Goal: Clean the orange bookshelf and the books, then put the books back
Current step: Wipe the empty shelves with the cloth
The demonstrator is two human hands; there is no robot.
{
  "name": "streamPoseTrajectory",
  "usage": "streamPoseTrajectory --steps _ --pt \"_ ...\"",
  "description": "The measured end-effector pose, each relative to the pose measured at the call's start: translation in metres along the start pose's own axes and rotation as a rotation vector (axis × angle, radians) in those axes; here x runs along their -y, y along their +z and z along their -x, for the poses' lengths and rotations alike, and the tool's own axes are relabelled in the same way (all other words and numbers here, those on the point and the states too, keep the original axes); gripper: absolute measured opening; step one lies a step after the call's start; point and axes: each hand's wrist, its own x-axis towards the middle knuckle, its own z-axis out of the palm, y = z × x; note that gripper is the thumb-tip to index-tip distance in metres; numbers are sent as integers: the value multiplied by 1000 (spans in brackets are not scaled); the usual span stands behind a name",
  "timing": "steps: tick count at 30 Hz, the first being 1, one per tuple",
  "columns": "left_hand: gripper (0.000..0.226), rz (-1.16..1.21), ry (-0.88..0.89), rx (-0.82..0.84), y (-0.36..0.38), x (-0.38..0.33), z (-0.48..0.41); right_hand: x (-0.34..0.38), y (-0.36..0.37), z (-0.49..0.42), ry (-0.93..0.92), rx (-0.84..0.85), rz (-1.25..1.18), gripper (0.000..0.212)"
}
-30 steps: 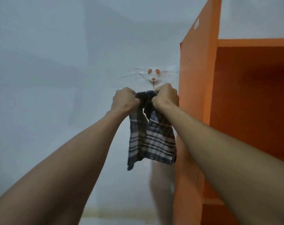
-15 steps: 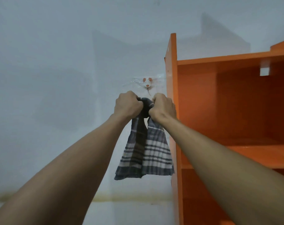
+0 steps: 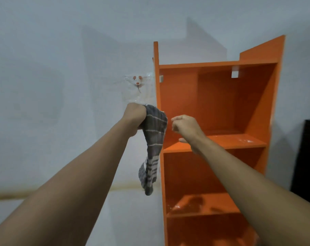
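The orange bookshelf (image 3: 221, 103) stands against the white wall on the right, and its visible compartments hold no books. My left hand (image 3: 135, 118) grips the top of a grey striped cloth (image 3: 153, 144), which hangs down beside the shelf's left side panel. My right hand (image 3: 185, 126) is off the cloth, in front of the top compartment, with its fingers loosely curled and nothing in them. No books are in view.
A small white and orange mouse-shaped hook (image 3: 137, 80) is stuck to the wall just left of the shelf, above the cloth. A black piece of furniture (image 3: 306, 157) stands at the right edge. The shelf boards show pale smudges.
My right hand has let go of the cloth and moved right, in front of the shelf. The cloth has come down from near the hook and now hangs from my left hand alone. The view shifted right.
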Motion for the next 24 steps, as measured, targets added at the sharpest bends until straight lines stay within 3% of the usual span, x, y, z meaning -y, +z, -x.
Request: streamPoseTrajectory --steps 5,10,17,22,24 --pt "36 13 31 218 15 -12 30 -5 -39 10 171 10 -109 49" --pt "38 9 82 302 52 -39 64 -12 -98 15 219 47 -227 19" --pt "29 138 21 348 133 -55 93 -27 -196 13 97 47 -242 12" --pt "29 286 -32 300 189 -64 115 -50 -254 16 166 206 -350 35" --pt "30 322 -73 275 203 -68 118 -60 -267 18 195 269 -331 58"
